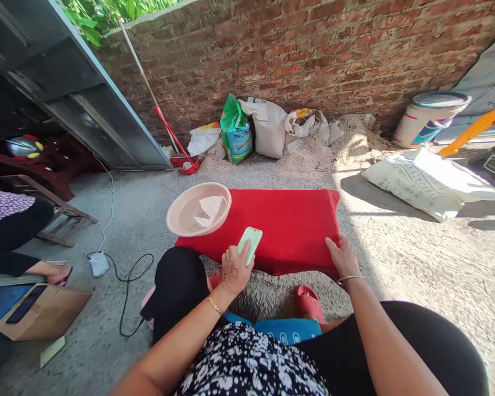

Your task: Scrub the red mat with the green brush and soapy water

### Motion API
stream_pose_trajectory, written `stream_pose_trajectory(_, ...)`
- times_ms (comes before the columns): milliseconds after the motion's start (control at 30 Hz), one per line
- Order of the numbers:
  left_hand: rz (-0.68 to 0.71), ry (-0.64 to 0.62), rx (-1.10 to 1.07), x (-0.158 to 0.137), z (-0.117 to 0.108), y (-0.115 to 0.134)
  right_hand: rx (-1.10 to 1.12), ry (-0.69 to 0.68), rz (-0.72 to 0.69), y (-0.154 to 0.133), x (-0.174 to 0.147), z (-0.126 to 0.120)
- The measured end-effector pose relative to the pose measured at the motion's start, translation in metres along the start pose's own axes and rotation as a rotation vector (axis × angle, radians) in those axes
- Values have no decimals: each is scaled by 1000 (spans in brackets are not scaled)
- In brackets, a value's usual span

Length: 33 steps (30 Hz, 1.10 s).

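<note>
Green slab [251, 242]: in the left hand [235, 269], tilted, above the near edge of the red cloth [289, 225]. Left grip is closed on it, thumb along its upper face, fingers bent round the far side. Phone or soap, can't tell.

Right hand [344, 257] is at the cloth's near right corner, thumb over the top edge, fingers down the side. Touching the cloth; can't tell if it's pinched. Gold bracelet [213, 305] on left wrist, silver bangle [352, 278] on right.

Cloth drapes over something low in front of the knees. Pink basin [198, 231] sits on its left end, bright patches inside. Red slipper [308, 302] below, on the right foot.

Farther out, left: cardboard box [45, 311], white box [98, 264] on a cable, another person's leg [12, 231] by a wooden stool [58, 209]. Ahead: red dustpan [187, 164], green bag [236, 132], white sack [268, 129] along the brick wall [297, 49]. Right: bucket [421, 118], flat sack [424, 181] in sun.
</note>
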<state>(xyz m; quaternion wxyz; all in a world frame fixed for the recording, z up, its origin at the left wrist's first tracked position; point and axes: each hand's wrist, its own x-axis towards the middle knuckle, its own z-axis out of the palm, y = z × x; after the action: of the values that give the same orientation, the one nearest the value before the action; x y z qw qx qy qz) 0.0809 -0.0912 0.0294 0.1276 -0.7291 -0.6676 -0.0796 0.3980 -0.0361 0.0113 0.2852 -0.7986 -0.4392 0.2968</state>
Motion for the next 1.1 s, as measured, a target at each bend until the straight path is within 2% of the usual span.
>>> stream_pose_trajectory(67,-114,-9,96,-2,2,-30,7,-6,-16,2,0,-1)
stream_pose_trajectory(133,-189,-32,158,-6,7,-42,14,-10,-27,2,0,-1)
stream_pose_trajectory(233,-167,-52,159,-17,16,-24,16,-8,-20,2,-1,-1)
stream_pose_trajectory(300,-49,-50,99,-25,22,5,6,-1,-3,1,-1,-1)
stream_pose_trajectory(400,272,-65,-48,-36,27,51,-22,16,23,-1,-1,1)
stream_pose_trajectory(467,461,-84,-130,-37,25,67,-42,23,34,-2,-1,2)
stream_pose_trajectory(500,492,-85,-150,-35,22,68,-51,25,38,-3,-1,2)
stream_pose_trajectory(567,386,-65,-139,-25,14,57,-62,30,34,-3,-1,3)
stream_pose_trajectory(667,25,-42,-30,1,3,18,-59,32,13,-2,-2,3)
stream_pose_trajectory(733,-157,-54,50,18,-1,-8,-49,27,6,0,-2,3)
stream_pose_trajectory(833,-261,-85,111,31,0,-24,-35,21,-14,3,-1,2)
stream_pose_trajectory(900,-227,-98,108,29,4,-12,-25,17,-36,5,0,3)
stream_pose_trajectory(967,-132,-98,79,20,7,14,-17,15,-46,7,1,4)
stream_pose_trajectory(1100,225,-89,-56,-5,5,77,-7,34,-35,10,4,7)
